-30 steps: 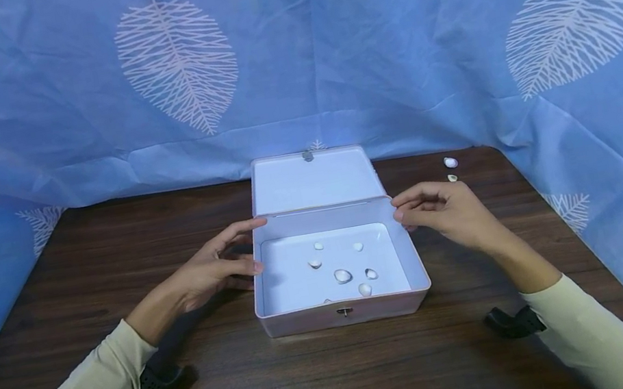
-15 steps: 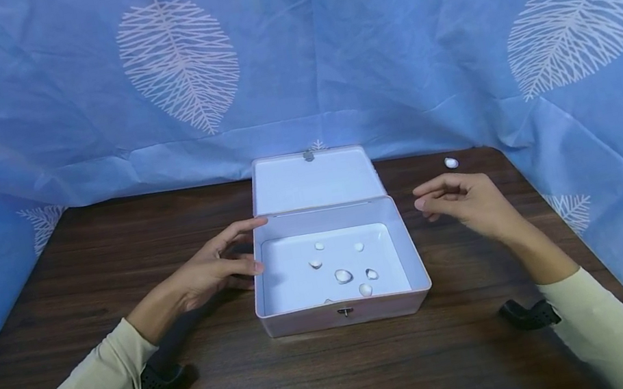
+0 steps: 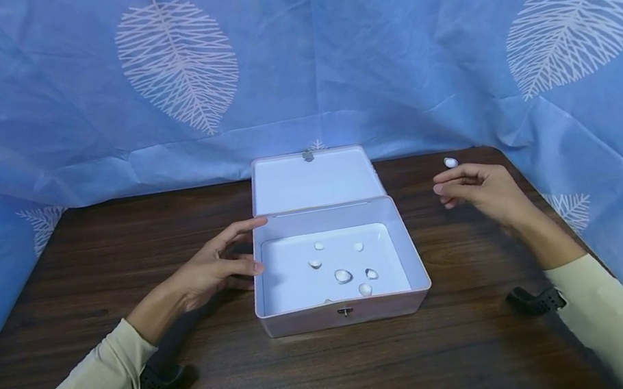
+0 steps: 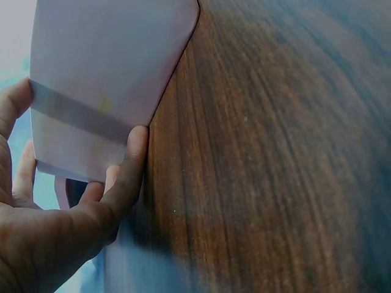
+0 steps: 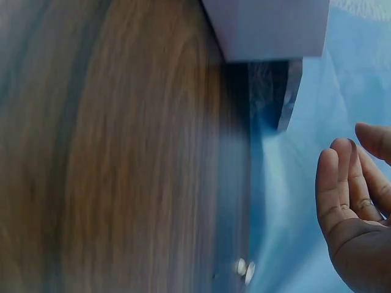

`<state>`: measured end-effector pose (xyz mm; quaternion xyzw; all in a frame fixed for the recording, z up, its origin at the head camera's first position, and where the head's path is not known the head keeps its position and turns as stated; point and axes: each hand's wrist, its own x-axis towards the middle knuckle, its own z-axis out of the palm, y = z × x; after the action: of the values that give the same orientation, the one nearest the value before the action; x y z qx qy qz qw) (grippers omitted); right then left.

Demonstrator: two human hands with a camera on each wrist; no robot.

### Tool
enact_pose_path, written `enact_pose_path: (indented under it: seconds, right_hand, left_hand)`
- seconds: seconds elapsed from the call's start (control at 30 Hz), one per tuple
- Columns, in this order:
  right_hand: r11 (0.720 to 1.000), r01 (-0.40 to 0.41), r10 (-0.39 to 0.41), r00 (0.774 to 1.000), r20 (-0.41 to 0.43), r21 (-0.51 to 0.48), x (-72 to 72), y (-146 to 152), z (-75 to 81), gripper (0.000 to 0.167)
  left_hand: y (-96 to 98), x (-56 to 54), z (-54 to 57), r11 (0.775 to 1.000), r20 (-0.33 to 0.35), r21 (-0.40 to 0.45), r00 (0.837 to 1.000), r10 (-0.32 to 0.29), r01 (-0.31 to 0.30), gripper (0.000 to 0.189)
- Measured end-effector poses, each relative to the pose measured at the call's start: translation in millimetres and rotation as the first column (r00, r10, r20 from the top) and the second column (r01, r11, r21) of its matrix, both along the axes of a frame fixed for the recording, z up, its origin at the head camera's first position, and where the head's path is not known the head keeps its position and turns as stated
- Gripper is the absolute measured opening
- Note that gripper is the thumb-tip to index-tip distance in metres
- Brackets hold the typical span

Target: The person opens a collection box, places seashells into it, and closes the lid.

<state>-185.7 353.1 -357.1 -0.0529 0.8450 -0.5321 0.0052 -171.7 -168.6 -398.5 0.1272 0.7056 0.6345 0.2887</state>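
Note:
In the head view, a pale lidded box (image 3: pixel 309 321) stands on the table with its lid (image 3: pixel 315 180) folded back. Several small shells lie on its floor, among them a larger white shell (image 3: pixel 342 276). My left hand (image 3: pixel 213 269) rests its fingertips along the box's left wall; the left wrist view has the fingers against that wall (image 4: pixel 104 73). My right hand (image 3: pixel 486 191) hovers right of the box, fingers loosely bent, nothing visible between them. Just beyond it lies a white shell (image 3: pixel 450 162). The right wrist view catches two shells (image 5: pixel 242 267) near the table edge.
A dark wooden table (image 3: pixel 345 383) carries the box. Blue cloth (image 3: pixel 286 53) with white leaf prints hangs behind and at both sides. The shells on the table lie close to its far right corner.
My right hand has moved from the box's right rim rightward and away toward the shells on the table, now covering the nearer one in the head view. The left hand stays put.

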Motion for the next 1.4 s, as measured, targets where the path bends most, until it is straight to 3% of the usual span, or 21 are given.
enact_pose_path:
  seconds: [0.2, 0.5, 0.83, 1.13, 1.4]
  right_hand:
    - [0.996, 0.014, -0.012, 0.999, 0.030, -0.088, -17.9, 22.2, -5.4, 0.012]
    - [0.980, 0.082, -0.063, 0.992, 0.108, -0.182, -37.6, 52.1, -15.8, 0.012]
    - [0.994, 0.113, -0.113, 0.982, 0.154, 0.007, -53.3, 57.8, -22.9, 0.015]
    - [0.988, 0.080, -0.112, 0.961, 0.252, 0.133, -68.0, 63.7, -31.6, 0.060]
    - [0.988, 0.059, -0.097, 0.954, 0.283, 0.143, -74.5, 69.0, -35.0, 0.065]
  left_hand:
    - [0.2, -0.8, -0.5, 1.000, -0.001, 0.001, 1.000, 0.006, -0.006, 0.086]
    - [1.0, -0.6, 1.1, 1.000, 0.001, -0.005, 1.000, 0.005, -0.005, 0.085]
    - [1.0, 0.8, 1.2, 1.000, 0.014, 0.002, 1.000, 0.007, -0.007, 0.087]
    - [1.1, 0.5, 0.6, 1.000, 0.015, 0.011, 1.000, 0.003, -0.003, 0.089]
    - [0.5, 0.6, 0.5, 1.000, 0.016, 0.005, 1.000, 0.006, -0.006, 0.090]
